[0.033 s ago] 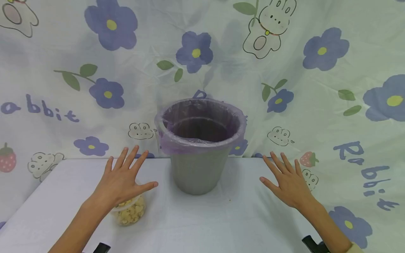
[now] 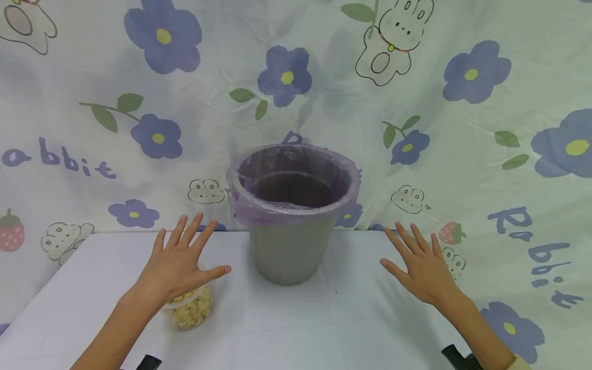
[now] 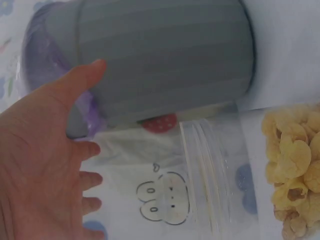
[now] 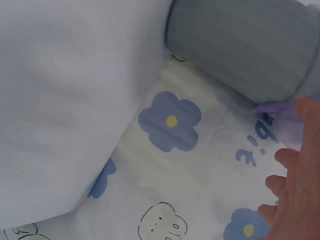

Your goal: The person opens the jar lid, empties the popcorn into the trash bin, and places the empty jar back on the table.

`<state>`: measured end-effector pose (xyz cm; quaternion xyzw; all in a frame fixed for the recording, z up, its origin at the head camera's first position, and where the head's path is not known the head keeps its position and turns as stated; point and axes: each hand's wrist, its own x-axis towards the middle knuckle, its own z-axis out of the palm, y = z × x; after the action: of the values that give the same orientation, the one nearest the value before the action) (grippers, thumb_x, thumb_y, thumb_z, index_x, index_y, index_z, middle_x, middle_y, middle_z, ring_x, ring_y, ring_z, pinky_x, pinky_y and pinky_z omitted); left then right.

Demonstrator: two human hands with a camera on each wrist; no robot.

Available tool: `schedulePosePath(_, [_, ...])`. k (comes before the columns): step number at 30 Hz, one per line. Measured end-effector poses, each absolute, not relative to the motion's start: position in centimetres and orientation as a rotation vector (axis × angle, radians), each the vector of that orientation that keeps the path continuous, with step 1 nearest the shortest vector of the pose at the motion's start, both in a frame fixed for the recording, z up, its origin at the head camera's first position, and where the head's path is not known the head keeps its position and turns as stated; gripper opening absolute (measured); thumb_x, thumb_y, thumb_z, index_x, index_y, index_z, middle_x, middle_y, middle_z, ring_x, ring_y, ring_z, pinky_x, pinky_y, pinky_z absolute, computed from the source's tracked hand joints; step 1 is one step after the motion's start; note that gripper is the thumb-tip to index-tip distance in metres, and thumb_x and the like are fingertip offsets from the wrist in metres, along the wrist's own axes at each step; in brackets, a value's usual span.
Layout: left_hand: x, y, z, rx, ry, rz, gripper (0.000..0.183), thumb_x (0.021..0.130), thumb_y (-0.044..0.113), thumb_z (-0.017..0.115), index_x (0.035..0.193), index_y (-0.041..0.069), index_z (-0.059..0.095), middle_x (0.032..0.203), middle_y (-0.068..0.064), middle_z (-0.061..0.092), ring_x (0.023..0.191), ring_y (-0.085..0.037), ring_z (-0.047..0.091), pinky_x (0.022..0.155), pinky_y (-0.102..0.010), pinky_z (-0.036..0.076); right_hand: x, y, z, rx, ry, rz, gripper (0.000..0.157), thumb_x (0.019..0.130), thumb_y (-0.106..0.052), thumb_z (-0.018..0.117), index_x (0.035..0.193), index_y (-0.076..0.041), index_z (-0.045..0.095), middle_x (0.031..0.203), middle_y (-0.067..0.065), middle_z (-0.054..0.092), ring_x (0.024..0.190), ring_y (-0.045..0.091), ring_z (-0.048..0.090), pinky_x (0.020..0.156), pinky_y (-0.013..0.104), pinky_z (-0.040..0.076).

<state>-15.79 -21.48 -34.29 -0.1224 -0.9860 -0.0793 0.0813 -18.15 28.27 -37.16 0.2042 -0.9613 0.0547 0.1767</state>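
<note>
My left hand (image 2: 176, 264) hovers with straight, spread fingers over a clear jar (image 2: 189, 312) of popcorn, partly hiding its top in the head view. Seen from the left wrist, the jar's threaded neck (image 3: 202, 175) shows no lid, and popcorn (image 3: 295, 160) fills the part below. On the right, my right hand (image 2: 423, 272) is held above the table, fingers spread and nothing in them. Between both hands stands a grey trash can (image 2: 289, 252), upright, with a thin purple bag (image 2: 296, 211) folded over its rim. The inside looks dark, without visible contents.
A white cloth covers the table (image 2: 296, 329). Right behind the trash can hangs a pale curtain (image 2: 324, 25) printed with blue flowers and rabbits. A tiny dark speck (image 2: 336, 293) lies on the table to the can's right.
</note>
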Motion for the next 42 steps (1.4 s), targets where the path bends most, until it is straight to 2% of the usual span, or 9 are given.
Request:
schedulePosePath(3, [-15.6,-21.8,-34.3,-0.375,-2.924,-0.243,0.104,0.083,0.076,0.058,0.157,0.008,0.030,0.163,-0.023,0.015,0.146,-0.048,0.013,0.108,-0.073,0.009,-18.2,28.2,-37.3,0.594,-2.706,0.195,0.070,0.099,-0.050,0.056,0.156,-0.017,0.036,0.160,0.015,0.031,0.148,0.041,0.019,0.113,0.068,0.005])
schedulePosePath(10, [-14.0,-24.6,-34.8,-0.385,-2.840,-0.483,0.090,0.089,0.061,0.066,0.155,0.008,0.034,0.153,-0.027,0.035,0.135,-0.052,0.034,0.100,-0.071,0.032,-17.6,26.6,-38.1,0.698,-2.628,0.481,0.054,0.094,-0.032,0.071,0.140,-0.010,0.054,0.149,0.012,0.047,0.135,0.037,0.044,0.103,0.057,0.039])
schedulePosePath(14, [-12.9,-27.2,-35.6,-0.321,-2.881,-0.735,0.086,0.092,0.050,0.068,0.157,0.009,0.028,0.153,-0.028,0.034,0.133,-0.055,0.033,0.094,-0.076,0.031,-16.9,24.7,-38.4,0.714,-2.652,0.652,0.047,0.093,-0.027,0.072,0.136,-0.013,0.058,0.147,0.007,0.049,0.134,0.031,0.046,0.101,0.054,0.043])
schedulePosePath(17, [-12.1,-29.0,-36.8,-0.309,-2.875,-0.871,0.084,0.093,0.040,0.071,0.157,0.007,0.027,0.150,-0.028,0.037,0.131,-0.054,0.037,0.093,-0.071,0.035,-16.6,23.2,-38.8,0.743,-2.645,0.760,0.047,0.092,-0.024,0.075,0.135,-0.015,0.059,0.146,0.003,0.051,0.135,0.026,0.046,0.103,0.050,0.043])
schedulePosePath(20, [-11.4,-30.4,-38.1,-0.320,-2.852,-0.927,0.082,0.091,0.032,0.075,0.155,0.006,0.030,0.148,-0.026,0.041,0.126,-0.047,0.044,0.097,-0.040,0.046,-16.4,21.7,-39.1,0.787,-2.625,0.869,0.048,0.089,-0.021,0.077,0.133,-0.018,0.059,0.144,-0.003,0.052,0.134,0.021,0.047,0.104,0.046,0.044])
schedulePosePath(24, [-10.9,-31.6,-39.7,-0.313,-2.847,-1.019,0.086,0.088,0.025,0.079,0.155,0.007,0.028,0.149,-0.024,0.040,0.124,-0.040,0.045,0.083,-0.006,0.039,-16.3,19.7,-39.7,0.867,-2.575,1.023,0.046,0.087,-0.016,0.079,0.130,-0.020,0.060,0.139,-0.008,0.055,0.130,0.017,0.051,0.099,0.041,0.049])
schedulePosePath(33, [-10.5,-33.1,-42.6,-0.299,-2.876,-1.274,0.097,0.087,0.013,0.078,0.157,0.006,0.011,0.150,-0.029,0.030,0.125,-0.041,0.044,0.085,-0.020,0.050,-16.2,14.7,-41.7,1.017,-2.559,1.498,0.047,0.091,-0.020,0.077,0.133,-0.009,0.057,0.133,0.005,0.059,0.123,0.025,0.055,0.097,0.037,0.050])
schedulePosePath(37, [-10.5,-33.3,-43.5,-0.256,-2.929,-1.358,0.096,0.089,0.017,0.077,0.156,0.003,0.009,0.149,-0.032,0.027,0.126,-0.054,0.042,0.088,-0.041,0.055,-16.1,12.2,-42.5,1.051,-2.590,1.611,0.052,0.091,-0.025,0.076,0.136,-0.006,0.055,0.135,0.005,0.057,0.124,0.027,0.054,0.098,0.034,0.049])
schedulePosePath(42, [-10.8,-33.1,-44.3,-0.164,-2.952,-1.508,0.096,0.091,0.020,0.074,0.156,0.003,0.006,0.150,-0.037,0.018,0.129,-0.064,0.031,0.093,-0.058,0.049,-16.3,8.9,-43.4,1.127,-2.574,1.684,0.054,0.092,-0.028,0.076,0.139,-0.011,0.055,0.137,0.003,0.056,0.124,0.026,0.054,0.098,0.031,0.049])
